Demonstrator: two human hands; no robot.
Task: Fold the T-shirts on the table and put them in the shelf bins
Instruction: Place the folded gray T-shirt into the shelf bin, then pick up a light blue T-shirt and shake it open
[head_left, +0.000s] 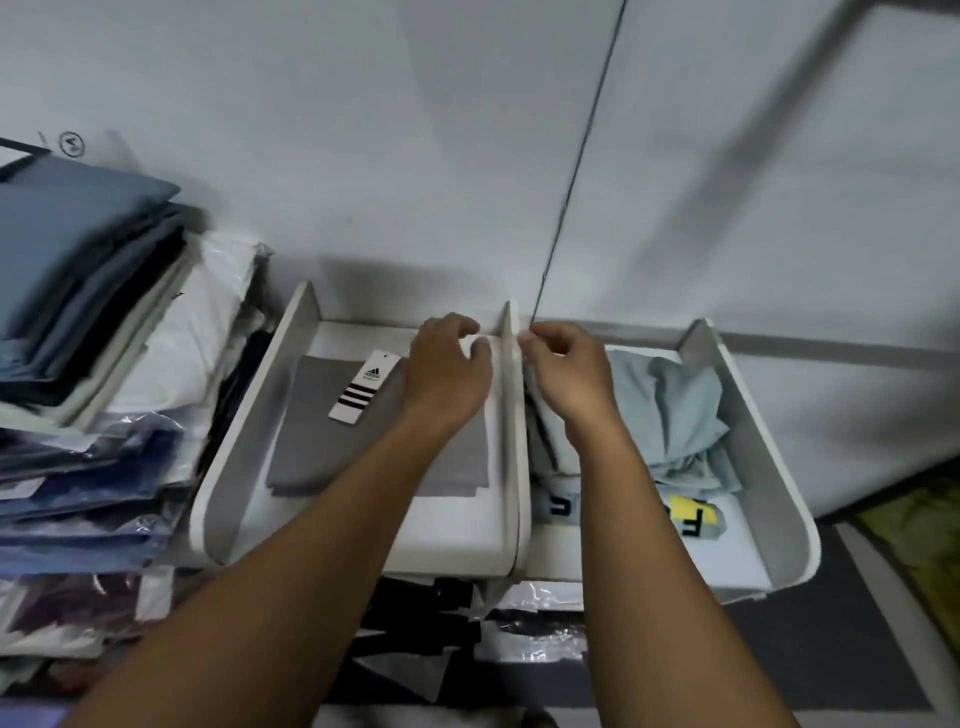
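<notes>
The soft shirt (322, 441) left of the wall (514, 467) was judged best taken by its fold. What the left grip (449, 364) and right grip (563, 369) held could not be told.

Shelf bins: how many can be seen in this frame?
2. The left bin holds a folded grey T-shirt; the right bin, directly beside it, holds light blue shirts. Others may be hidden below, out of view.
</notes>
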